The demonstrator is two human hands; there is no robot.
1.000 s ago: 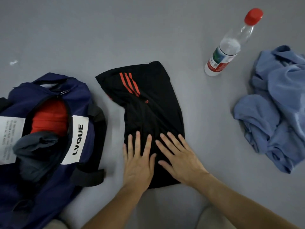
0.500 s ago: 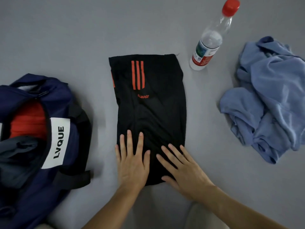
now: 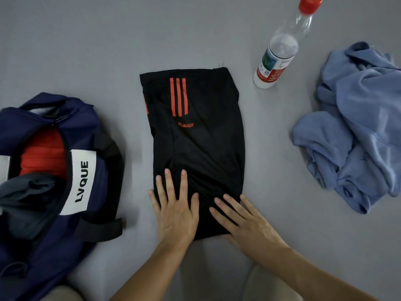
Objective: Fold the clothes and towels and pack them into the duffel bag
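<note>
1. The left hand (image 3: pixel 176 213) and the right hand (image 3: pixel 245 224) are lying flat on the near end of the black, smooth-looking sports shorts with three red stripes (image 3: pixel 199 148). Their fingers are straight and slightly spread, pressing rather than pinching.
2. The shorts are lying folded lengthwise between the bag and the blue heap. This fabric is probably slippery, so the layers could be skewing or springing open if the palms lift too soon.
3. At the left, the open navy fabric duffel bag (image 3: pixel 82 118) is holding a red garment (image 3: pixel 43 157) and a rumpled grey garment (image 3: pixel 28 192) near its mouth. A loose bundle could be snagging there and unfolding.
4. At the right, well apart, a crumpled light-blue garment (image 3: pixel 358 137) is waiting unfolded.
5. Farther off, a clear plastic bottle with a red cap (image 3: pixel 280 53) is standing near the shorts' far right corner. A wide sweep could be knocking it over.
6. Everything is resting on a plain, matte grey surface (image 3: pixel 86 40), and nothing else of the room is showing.
</note>
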